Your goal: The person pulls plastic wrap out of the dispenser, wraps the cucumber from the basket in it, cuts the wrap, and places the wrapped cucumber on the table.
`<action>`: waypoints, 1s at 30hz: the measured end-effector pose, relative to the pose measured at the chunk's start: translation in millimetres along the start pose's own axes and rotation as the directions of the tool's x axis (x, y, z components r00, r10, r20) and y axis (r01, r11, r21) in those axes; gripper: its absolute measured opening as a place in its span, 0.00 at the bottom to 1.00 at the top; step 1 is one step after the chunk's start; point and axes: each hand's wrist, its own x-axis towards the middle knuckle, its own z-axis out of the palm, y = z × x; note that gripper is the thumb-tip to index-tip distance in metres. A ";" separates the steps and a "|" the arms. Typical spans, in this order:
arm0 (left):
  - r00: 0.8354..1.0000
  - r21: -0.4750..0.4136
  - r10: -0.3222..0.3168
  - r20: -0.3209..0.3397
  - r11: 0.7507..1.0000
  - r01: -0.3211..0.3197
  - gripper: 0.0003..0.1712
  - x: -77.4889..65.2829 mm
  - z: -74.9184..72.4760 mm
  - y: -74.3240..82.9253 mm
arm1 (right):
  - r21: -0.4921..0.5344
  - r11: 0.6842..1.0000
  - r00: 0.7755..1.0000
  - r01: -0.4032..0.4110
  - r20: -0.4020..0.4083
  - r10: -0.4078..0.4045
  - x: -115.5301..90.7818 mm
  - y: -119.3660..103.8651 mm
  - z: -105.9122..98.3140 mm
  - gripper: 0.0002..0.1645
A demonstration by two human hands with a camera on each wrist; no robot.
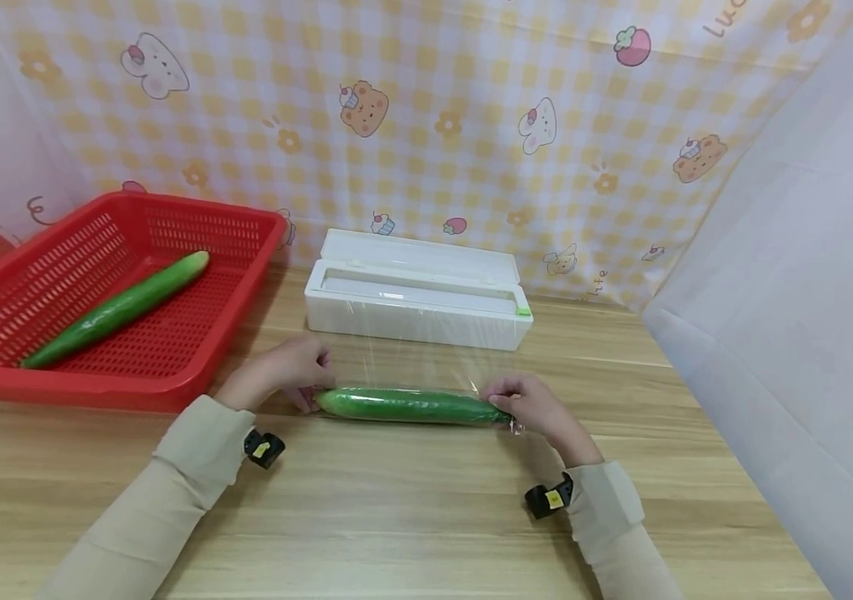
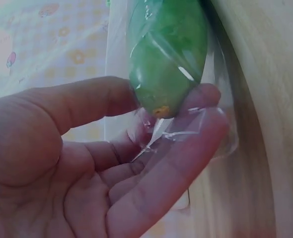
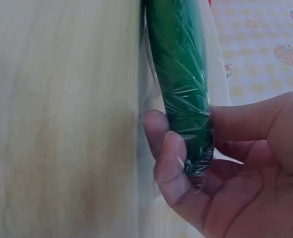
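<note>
A green cucumber (image 1: 411, 406) wrapped in clear cling film (image 1: 385, 358) lies lengthwise between the two hands, above the wooden table. At its pale end, the left hand (image 1: 293, 367) holds it between thumb and fingers; loose film covers those fingertips in the left wrist view. The right hand (image 1: 535, 406) grips the darker end (image 3: 188, 124), thumb on one side and curled fingers on the other, where the film bunches up. From the cucumber, the film stretches back to a white cling film dispenser (image 1: 419, 322) with its lid raised.
On the left stands a red plastic basket (image 1: 205, 367) with a second cucumber (image 1: 119, 312) in it. A yellow checked cloth (image 1: 426, 108) hangs behind the wooden table (image 1: 396, 533). White sheeting (image 1: 794, 333) bounds the right side.
</note>
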 end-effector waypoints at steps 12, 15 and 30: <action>0.966 0.205 0.256 -0.023 0.947 -0.246 0.08 4.0 2.9 -2.1 | -0.051 0.998 1.000 -0.027 0.013 0.027 0.0 -1.3 0.9 0.11; 0.972 0.202 0.233 -0.016 0.953 -0.225 0.09 4.0 1.3 -2.7 | -0.038 0.999 0.999 -0.035 0.019 0.036 -0.8 -1.3 0.8 0.12; 0.961 0.311 0.260 0.095 0.909 -0.276 0.09 -3.7 -8.4 -1.6 | -0.031 0.998 0.999 -0.049 0.024 0.049 -2.0 -3.5 0.5 0.12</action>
